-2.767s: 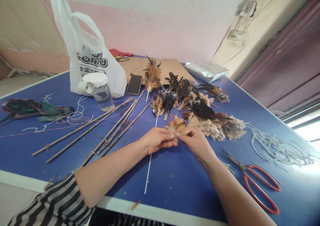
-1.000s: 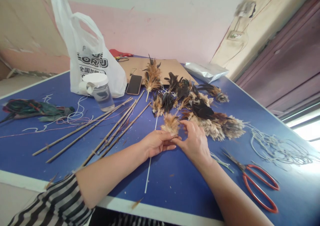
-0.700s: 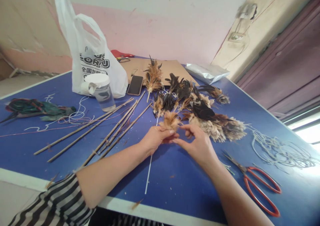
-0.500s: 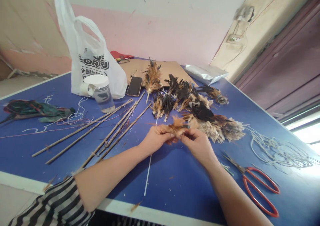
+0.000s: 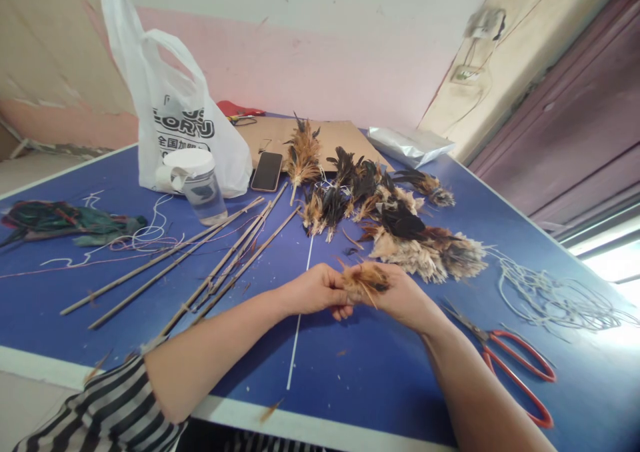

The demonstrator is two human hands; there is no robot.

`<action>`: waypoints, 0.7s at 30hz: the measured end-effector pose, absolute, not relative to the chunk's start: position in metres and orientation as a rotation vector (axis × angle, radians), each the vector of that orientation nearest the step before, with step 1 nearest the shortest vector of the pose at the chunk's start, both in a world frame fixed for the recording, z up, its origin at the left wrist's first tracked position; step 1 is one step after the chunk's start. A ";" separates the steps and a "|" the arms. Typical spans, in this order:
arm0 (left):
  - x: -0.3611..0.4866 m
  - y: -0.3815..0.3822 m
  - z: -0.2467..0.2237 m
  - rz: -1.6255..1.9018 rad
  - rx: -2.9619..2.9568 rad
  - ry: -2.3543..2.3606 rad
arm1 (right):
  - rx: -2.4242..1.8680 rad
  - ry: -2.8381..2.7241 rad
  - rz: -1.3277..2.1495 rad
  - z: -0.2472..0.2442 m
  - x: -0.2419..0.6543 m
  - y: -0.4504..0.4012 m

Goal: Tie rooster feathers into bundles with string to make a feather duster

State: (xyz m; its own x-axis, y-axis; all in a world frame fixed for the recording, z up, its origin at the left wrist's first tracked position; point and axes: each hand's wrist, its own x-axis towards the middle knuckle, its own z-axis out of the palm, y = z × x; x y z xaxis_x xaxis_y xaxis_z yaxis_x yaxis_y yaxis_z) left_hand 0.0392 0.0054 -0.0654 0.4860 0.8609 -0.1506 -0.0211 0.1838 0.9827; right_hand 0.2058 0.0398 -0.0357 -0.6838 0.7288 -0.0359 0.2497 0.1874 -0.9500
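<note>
Brown and tan feathers form a small bunch between my hands, over the near middle of the blue table. My left hand is closed on the left end of the bunch, thumb and fingers pinched together. Against its right side lies my right hand, also closed on the feathers, which fan across its fingers. Most of the right fingertips are hidden. Just beyond the hands is a pile of pale and dark feathers, with black feather bunches left of it.
Red-handled scissors and tangled pale string lie at the right. Thin sticks stretch across the left. Behind them stand a lidded cup and a white plastic bag, beside a phone. Cardboard lies at the back.
Both hands have come slightly nearer the table's front edge. The feather bunch has swung round and now points right, lying over my right hand's fingers.
</note>
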 end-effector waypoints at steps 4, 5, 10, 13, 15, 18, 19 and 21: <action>0.039 0.006 -0.066 0.723 1.186 0.838 | -0.882 -1.998 1.539 -0.040 0.207 0.040; 0.039 0.006 -0.066 0.718 1.160 0.827 | -0.876 -1.985 1.562 -0.041 0.207 0.040; 0.036 0.008 -0.067 0.740 1.107 0.811 | -0.880 -1.833 1.547 -0.047 0.208 0.046; 0.034 0.011 -0.068 0.860 1.111 0.880 | -0.912 -1.736 1.568 -0.051 0.209 0.050; 0.033 0.013 -0.069 0.953 1.109 0.966 | -0.958 -1.677 1.577 -0.053 0.210 0.052; 0.034 0.014 -0.070 0.993 1.193 1.051 | -0.996 -1.696 1.517 -0.054 0.209 0.052; 0.035 0.014 -0.070 0.991 1.234 1.045 | -0.996 -1.745 1.475 -0.054 0.208 0.052; 0.037 0.013 -0.072 0.993 1.291 0.992 | -0.988 -1.847 1.375 -0.053 0.205 0.050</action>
State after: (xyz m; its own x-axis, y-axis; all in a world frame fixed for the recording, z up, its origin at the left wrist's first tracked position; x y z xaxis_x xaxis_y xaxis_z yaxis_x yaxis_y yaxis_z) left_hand 0.0375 0.0126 -0.0719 0.2793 0.9599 -0.0220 -0.0231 0.0296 0.9993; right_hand 0.2050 0.0496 -0.0529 -0.5238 0.8505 0.0473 0.1985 0.1758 -0.9642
